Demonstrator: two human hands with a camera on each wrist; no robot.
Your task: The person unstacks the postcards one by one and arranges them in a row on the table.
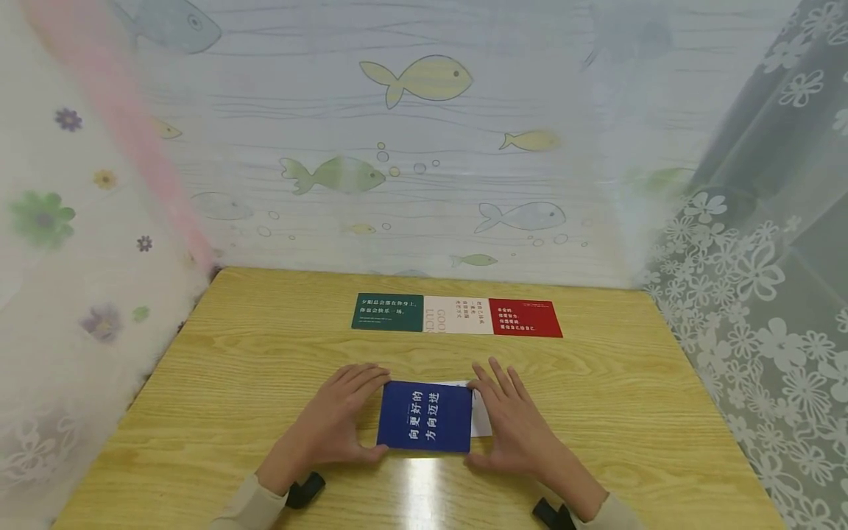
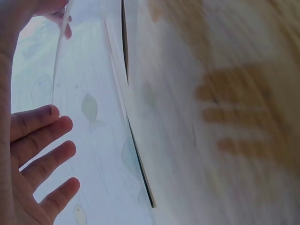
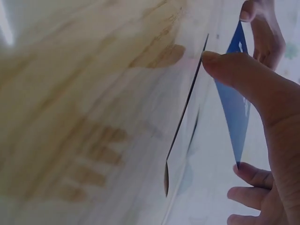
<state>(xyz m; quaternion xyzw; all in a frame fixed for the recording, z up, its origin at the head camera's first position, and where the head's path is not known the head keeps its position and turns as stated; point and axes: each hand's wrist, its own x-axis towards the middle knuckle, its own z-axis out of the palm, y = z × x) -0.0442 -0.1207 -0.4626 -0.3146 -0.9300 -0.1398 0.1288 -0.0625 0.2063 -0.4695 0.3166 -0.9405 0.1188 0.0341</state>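
Observation:
A dark blue card (image 1: 397,416) with white Chinese characters spans the gap between both hands, raised over the table. My left hand (image 1: 338,419) pinches its left edge, thumb at the near corner and index finger at the far corner. My right hand (image 1: 513,423) grips the opposite edge the same way; in the right wrist view its index fingertip (image 3: 243,171) meets a corner of the card. Partly hidden under the blue card, a white card (image 1: 481,421) shows along the right and far sides.
Farther back on the wooden table (image 1: 218,353), a green card (image 1: 387,322), a cream card (image 1: 444,309) and a red card (image 1: 530,327) lie side by side in a row. Behind them hangs a fish-patterned curtain (image 1: 424,132). Flower-patterned lace (image 1: 748,294) borders the right side.

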